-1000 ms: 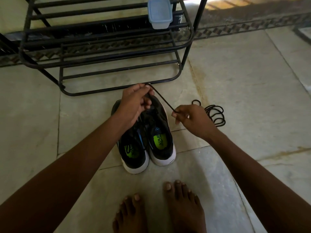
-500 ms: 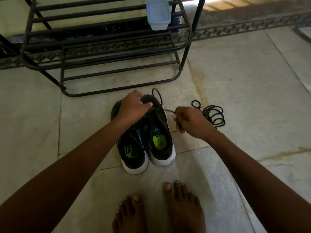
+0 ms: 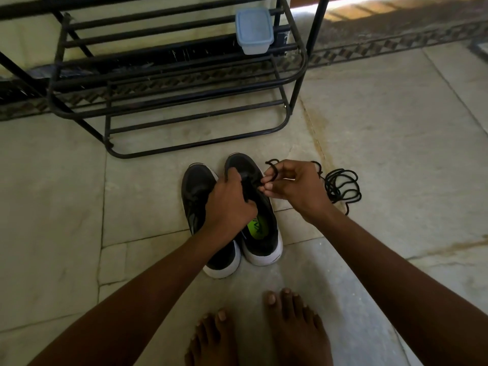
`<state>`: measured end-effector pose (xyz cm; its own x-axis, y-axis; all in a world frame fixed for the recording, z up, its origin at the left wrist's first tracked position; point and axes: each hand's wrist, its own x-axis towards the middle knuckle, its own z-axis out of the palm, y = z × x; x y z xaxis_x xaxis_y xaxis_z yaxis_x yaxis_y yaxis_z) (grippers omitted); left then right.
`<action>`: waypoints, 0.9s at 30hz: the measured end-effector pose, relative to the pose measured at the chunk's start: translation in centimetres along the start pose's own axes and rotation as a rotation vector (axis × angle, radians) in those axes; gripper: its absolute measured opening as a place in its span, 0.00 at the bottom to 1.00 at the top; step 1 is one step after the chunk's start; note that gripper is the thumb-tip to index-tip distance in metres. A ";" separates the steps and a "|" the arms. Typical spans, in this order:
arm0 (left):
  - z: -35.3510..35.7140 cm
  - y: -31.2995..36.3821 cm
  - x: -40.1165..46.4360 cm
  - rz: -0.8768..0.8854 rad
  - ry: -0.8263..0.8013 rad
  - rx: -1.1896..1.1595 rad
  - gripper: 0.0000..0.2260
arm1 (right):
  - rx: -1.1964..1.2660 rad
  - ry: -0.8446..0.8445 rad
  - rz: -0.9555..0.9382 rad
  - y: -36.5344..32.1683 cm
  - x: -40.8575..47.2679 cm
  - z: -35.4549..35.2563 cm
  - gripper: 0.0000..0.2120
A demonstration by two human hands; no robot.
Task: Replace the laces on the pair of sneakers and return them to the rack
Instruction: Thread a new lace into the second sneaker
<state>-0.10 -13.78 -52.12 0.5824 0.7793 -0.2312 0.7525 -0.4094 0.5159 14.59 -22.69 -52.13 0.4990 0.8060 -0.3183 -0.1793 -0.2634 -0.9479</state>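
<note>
Your left hand (image 3: 229,204) grips the tongue of the right black white-soled sneaker (image 3: 254,207) on the floor; your right hand (image 3: 293,186) pinches the thin black lace (image 3: 273,173). Hold it steady and feed 1 eyelet at a time.

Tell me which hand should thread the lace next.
Probably the right hand: its fingers already pinch the lace beside the right sneaker, while the left hand grips that sneaker's tongue area.

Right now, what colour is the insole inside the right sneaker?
Bright green with dark lettering, seen inside the right sneaker in the head view.
</note>
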 end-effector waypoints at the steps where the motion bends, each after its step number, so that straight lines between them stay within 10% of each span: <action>1: -0.1 -0.1 0.0 -0.004 0.023 -0.027 0.22 | -0.020 0.000 -0.005 0.1 0.0 0.1 0.07; 8: -0.7 -1.7 0.7 -0.155 0.043 -0.196 0.07 | -0.326 0.084 -0.181 1.7 1.3 0.8 0.05; 27: -1.4 -3.1 2.7 -0.458 -0.138 -0.505 0.06 | -0.674 0.092 -0.144 2.6 2.4 4.8 0.07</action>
<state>-1.29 -9.69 -53.22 0.2995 0.7399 -0.6024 0.7163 0.2427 0.6543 11.24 -18.88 -55.28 0.5537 0.8172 -0.1600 0.4447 -0.4526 -0.7729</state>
